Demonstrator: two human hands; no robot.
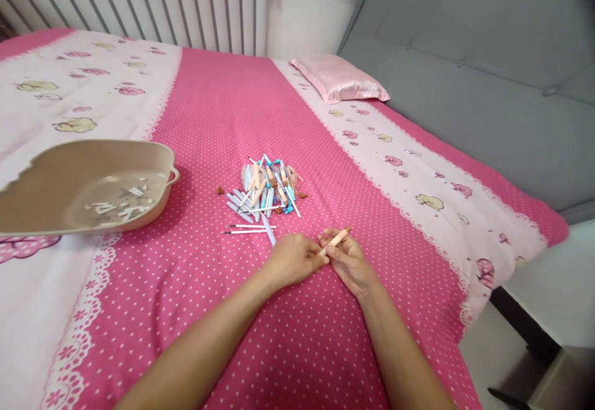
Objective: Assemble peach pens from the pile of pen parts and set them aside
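Note:
Both my hands meet over the pink dotted bedspread near its front middle. My right hand is closed around a peach-coloured pen barrel, which points up and to the right. My left hand pinches the lower end of the same barrel with its fingertips. Just beyond my hands lies a pile of pen parts in blue, white and peach. Two thin white refills and one pale blue barrel lie loose between the pile and my left hand.
A beige plastic basin holding several small white and grey pieces sits at the left. A pink satin pillow lies at the far end. A grey sofa runs along the right side; the bed's right edge drops to the floor.

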